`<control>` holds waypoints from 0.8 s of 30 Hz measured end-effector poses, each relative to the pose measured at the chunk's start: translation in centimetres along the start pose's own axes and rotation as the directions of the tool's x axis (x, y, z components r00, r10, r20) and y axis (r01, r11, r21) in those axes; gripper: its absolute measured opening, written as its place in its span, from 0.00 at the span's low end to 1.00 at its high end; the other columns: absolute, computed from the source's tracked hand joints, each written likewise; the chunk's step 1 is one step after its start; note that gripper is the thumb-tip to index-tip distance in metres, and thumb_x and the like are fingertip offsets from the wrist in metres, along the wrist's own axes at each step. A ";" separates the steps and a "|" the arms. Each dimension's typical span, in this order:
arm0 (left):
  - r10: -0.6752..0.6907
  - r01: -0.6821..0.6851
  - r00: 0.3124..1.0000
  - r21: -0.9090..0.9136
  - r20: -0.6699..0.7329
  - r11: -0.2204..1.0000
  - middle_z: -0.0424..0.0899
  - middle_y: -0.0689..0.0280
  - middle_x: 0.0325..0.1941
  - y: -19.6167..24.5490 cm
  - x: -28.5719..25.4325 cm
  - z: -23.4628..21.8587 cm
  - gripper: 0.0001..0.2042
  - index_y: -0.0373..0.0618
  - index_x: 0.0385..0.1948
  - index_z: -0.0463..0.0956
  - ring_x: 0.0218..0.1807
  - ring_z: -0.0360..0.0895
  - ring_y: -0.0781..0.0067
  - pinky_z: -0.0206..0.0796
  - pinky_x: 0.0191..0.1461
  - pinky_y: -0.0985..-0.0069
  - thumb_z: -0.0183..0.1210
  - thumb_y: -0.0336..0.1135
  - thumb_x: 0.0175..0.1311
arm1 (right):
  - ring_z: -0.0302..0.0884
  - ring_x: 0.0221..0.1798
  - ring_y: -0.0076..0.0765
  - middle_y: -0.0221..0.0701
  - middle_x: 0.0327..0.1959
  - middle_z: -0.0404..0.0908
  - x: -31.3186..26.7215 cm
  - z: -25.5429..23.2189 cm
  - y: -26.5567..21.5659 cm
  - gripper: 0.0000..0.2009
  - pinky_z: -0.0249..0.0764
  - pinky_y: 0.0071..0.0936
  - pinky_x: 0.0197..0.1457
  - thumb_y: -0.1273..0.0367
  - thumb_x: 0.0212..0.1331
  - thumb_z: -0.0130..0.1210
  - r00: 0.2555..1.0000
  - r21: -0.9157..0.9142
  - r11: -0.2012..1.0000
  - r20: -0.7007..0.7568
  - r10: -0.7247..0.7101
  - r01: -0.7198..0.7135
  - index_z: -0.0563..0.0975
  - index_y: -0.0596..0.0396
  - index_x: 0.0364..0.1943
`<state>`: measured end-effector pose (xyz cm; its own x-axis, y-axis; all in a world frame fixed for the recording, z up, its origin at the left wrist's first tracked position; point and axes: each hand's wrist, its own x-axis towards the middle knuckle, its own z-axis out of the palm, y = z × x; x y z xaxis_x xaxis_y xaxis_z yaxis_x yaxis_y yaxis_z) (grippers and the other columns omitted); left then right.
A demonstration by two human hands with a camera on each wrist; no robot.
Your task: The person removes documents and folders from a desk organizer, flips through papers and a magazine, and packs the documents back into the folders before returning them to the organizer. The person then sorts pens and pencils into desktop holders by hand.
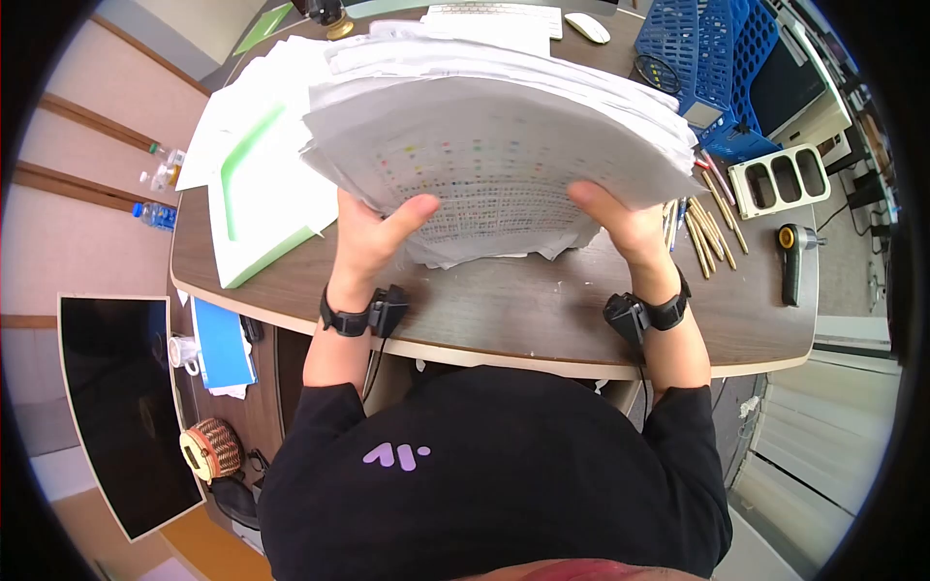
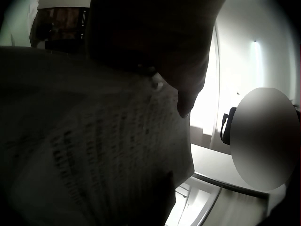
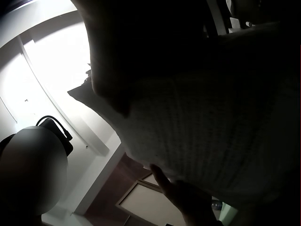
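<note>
A thick stack of paper sheets stands on edge and bows above the brown desk, its front sheet printed with rows of small text and coloured marks. My left hand grips its left side, the thumb lying across the front sheet and the fingers hidden behind. On the other side my right hand grips the stack in the same way. Its lower edge hangs uneven close over the desk top. In the left wrist view the printed sheet looks dark and backlit, as does the sheet in the right wrist view.
A pale green and white box with papers lies at the left. Right of the stack are several pencils, a white three-slot holder and a black-handled tool. Behind stand blue plastic baskets, a keyboard and a mouse.
</note>
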<state>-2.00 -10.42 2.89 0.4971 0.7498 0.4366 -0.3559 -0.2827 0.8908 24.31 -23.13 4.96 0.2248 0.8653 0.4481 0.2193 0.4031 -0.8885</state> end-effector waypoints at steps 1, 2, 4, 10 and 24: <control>0.046 -0.045 0.998 0.040 -0.049 0.998 0.80 0.58 0.58 -0.2 -0.1 0.8 0.33 0.34 0.63 0.68 0.59 0.77 0.66 0.69 0.64 0.67 0.74 0.33 0.57 | 0.78 0.53 0.28 0.32 0.52 0.83 0.3 0.9 -0.6 0.23 0.75 0.28 0.57 0.73 0.58 0.69 0.999 -0.025 0.999 -0.029 -0.046 0.045 0.77 0.61 0.58; 0.099 -0.092 0.991 0.081 -0.093 0.992 0.79 0.58 0.58 -0.3 0.1 1.5 0.34 0.35 0.64 0.67 0.59 0.77 0.66 0.69 0.64 0.66 0.74 0.33 0.57 | 0.78 0.53 0.28 0.32 0.52 0.83 0.9 1.5 -1.1 0.23 0.75 0.28 0.57 0.73 0.58 0.69 0.999 -0.024 0.999 -0.027 -0.048 0.047 0.77 0.61 0.58; 0.038 -0.034 0.991 0.030 -0.129 0.999 0.78 0.59 0.59 0.0 -0.2 1.8 0.35 0.36 0.65 0.66 0.59 0.77 0.66 0.69 0.63 0.67 0.75 0.33 0.57 | 0.77 0.53 0.28 0.32 0.52 0.82 1.8 2.3 -1.8 0.22 0.73 0.28 0.59 0.74 0.58 0.69 0.989 -0.016 0.994 -0.099 -0.108 0.107 0.77 0.61 0.58; 0.140 -0.139 0.982 0.019 -0.126 0.990 0.80 0.61 0.57 -1.1 -2.0 -1.2 0.33 0.35 0.63 0.69 0.58 0.77 0.68 0.70 0.61 0.68 0.75 0.37 0.58 | 0.80 0.51 0.32 0.33 0.49 0.85 -0.8 -1.4 1.3 0.22 0.76 0.30 0.56 0.74 0.54 0.70 0.999 -0.155 0.987 -0.010 -0.047 0.044 0.80 0.61 0.54; -0.013 0.013 0.994 0.007 -0.110 1.000 0.81 0.65 0.56 -4.9 -4.2 0.5 0.26 0.39 0.61 0.74 0.56 0.75 0.71 0.69 0.60 0.69 0.72 0.36 0.63 | 0.80 0.46 0.29 0.31 0.44 0.85 -1.0 1.2 -0.6 0.16 0.75 0.27 0.52 0.76 0.56 0.68 0.972 -0.126 0.977 -0.140 -0.187 0.170 0.82 0.61 0.50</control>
<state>-1.98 -12.47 -3.25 0.4111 0.8148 0.4087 -0.3439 -0.2766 0.8974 22.78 -23.85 4.89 0.3104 0.7240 0.6160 0.3719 0.5038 -0.7796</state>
